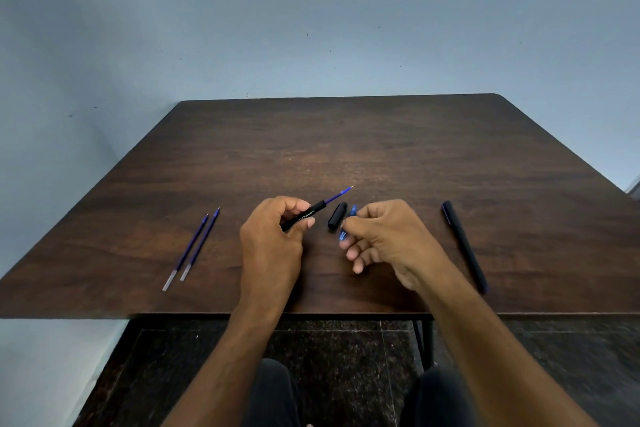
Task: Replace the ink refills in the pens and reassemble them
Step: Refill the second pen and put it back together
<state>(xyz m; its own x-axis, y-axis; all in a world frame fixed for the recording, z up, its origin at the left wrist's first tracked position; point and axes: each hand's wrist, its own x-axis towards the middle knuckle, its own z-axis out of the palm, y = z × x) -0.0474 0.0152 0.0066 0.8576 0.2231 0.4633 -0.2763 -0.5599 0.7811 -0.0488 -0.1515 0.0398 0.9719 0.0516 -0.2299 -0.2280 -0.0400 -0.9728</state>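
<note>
- Here the left hand (pixel 273 236) grips a black barrel (pixel 303 217) near the middle of the surface (pixel 346 135), fingers curled round it; a blue refill (pixel 337 196) juts out of the barrel's open end.
- The barrel's long axis runs from the near-left up toward the far-right, so the refill tip points away from the person and toward the right hand's side.
- The right hand (pixel 388 239) pinches a small blue piece (pixel 346 224), probably the pen's tip section; its other fingers are loosely curled. It sits just beside the refill's tip, to the near-right of it.
- A black cap (pixel 337 216) lies on the surface between the two hands, touching or nearly touching the blue piece; which, cannot be told.
- Judged from this, the next move is sliding the blue piece over the refill tip along that axis; the right hand is the nearer one.
- Two spare refills (pixel 194 250) lie side by side toward the near-left corner, well apart from the hands.
- A whole pen (pixel 464 246) lies toward the near-right edge.
- No containers are in view.
</note>
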